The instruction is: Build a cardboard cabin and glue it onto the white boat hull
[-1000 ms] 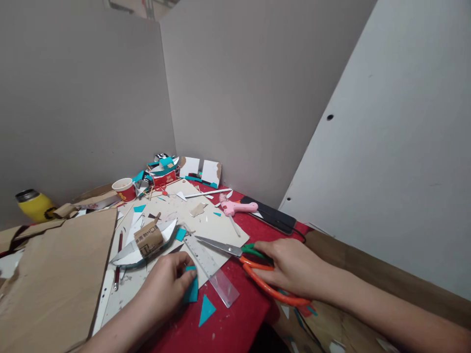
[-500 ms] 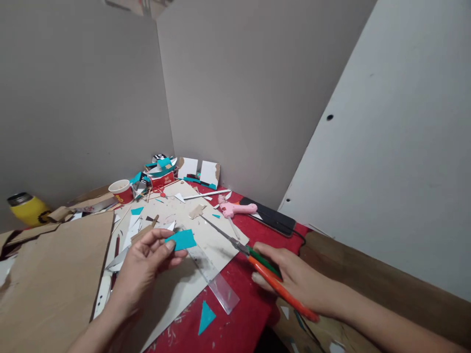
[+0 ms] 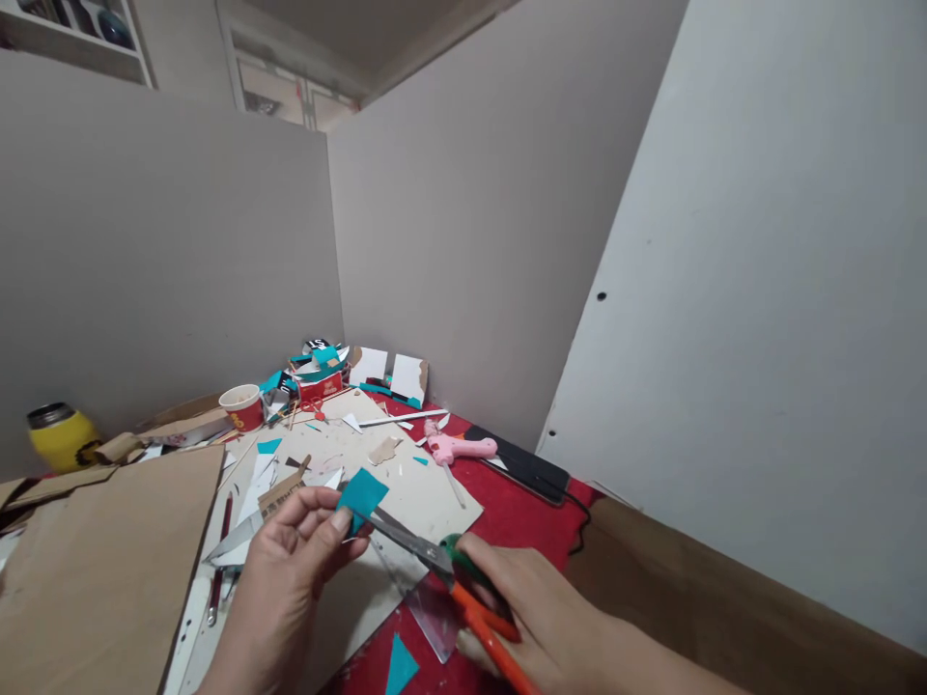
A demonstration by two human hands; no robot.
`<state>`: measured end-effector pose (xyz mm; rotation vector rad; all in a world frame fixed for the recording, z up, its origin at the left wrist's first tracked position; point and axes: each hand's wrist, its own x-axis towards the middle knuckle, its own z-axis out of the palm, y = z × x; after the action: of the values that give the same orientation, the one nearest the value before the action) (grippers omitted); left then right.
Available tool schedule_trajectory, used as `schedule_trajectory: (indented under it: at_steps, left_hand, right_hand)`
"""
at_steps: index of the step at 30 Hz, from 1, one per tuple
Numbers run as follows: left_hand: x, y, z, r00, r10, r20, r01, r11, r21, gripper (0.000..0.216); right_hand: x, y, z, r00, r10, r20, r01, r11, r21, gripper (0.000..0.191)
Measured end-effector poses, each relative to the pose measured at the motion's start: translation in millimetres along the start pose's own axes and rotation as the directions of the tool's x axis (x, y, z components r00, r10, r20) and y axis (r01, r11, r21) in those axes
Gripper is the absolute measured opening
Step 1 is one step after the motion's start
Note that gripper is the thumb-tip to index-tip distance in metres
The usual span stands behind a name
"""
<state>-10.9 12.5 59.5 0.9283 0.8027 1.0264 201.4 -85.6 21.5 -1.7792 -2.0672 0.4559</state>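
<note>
Over a pale board (image 3: 427,497), a teal piece (image 3: 366,492) is being pinched by the left hand (image 3: 288,569), scissors (image 3: 433,554) being gripped at its edge by the right hand (image 3: 536,603). Room is being bounded by grey panels (image 3: 470,261); a ruler (image 3: 435,623) is being partly hidden.

Can't see all of the boat-shaped piece (image 3: 238,546) behind the left hand (image 3: 294,560), nor the scissors (image 3: 435,554) past the bottom edge
</note>
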Motion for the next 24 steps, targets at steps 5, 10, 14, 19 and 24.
schedule_trajectory:
  at_steps: [5, 10, 14, 19, 24]
  left_hand:
    - [-1.0, -3.3, 0.8, 0.999, -0.009, 0.031, 0.009, 1.000, 0.015, 0.038]
    - [1.2, -6.9, 0.7, 0.997, -0.021, 0.079, 0.019, 0.999, 0.033, 0.038]
    - [1.3, -9.8, 0.1, 0.995, -0.035, 0.094, 0.032, 0.999, 0.042, 0.038]
    - [4.9, -14.8, -1.4, 0.994, -0.071, 0.085, 0.069, 0.997, 0.024, 0.038]
    - [12.9, -28.6, -4.2, 0.985, -0.150, 0.083, 0.153, 0.988, -0.029, 0.037]
  right_hand:
    - [1.6, -10.7, 0.1, 0.999, 0.021, 0.043, -0.026, 0.991, 0.128, 0.029]
    - [-4.2, -8.2, 5.1, 0.995, 0.078, 0.054, -0.083, 0.992, 0.090, 0.025]
    - [-6.6, -2.6, 10.2, 0.992, 0.117, 0.056, -0.120, 0.991, 0.054, 0.025]
    - [-8.2, -0.3, 10.1, 0.988, 0.137, 0.071, -0.140, 0.989, 0.041, 0.031]
    - [-11.9, 3.4, 5.7, 0.986, 0.143, 0.088, -0.149, 0.987, 0.066, 0.036]
